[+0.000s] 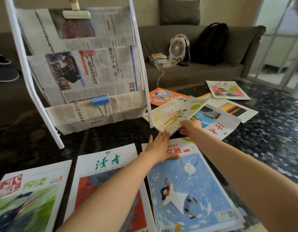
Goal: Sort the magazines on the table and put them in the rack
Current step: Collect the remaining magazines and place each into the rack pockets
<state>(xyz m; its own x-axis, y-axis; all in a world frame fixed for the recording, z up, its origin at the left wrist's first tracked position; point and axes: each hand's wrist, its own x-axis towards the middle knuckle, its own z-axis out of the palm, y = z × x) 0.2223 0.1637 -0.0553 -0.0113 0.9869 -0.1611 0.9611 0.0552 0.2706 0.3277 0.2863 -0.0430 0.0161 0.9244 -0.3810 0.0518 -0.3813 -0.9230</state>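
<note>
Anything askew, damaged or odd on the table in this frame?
No damage shows. The far magazines are a loose, overlapping scatter at mixed angles: the cream-covered magazine under both hands lies skewed across others, and the orange one is tucked partly beneath. The three near magazines, including the snowman cover, lie side by side.

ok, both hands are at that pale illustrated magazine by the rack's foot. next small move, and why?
Probably lift it clear of the pile. The right hand already has a grip on the near edge of the pale magazine, its far end is tilted up, and the left hand lies flat beside its corner. It still overlaps other magazines, next to the rack.
</note>
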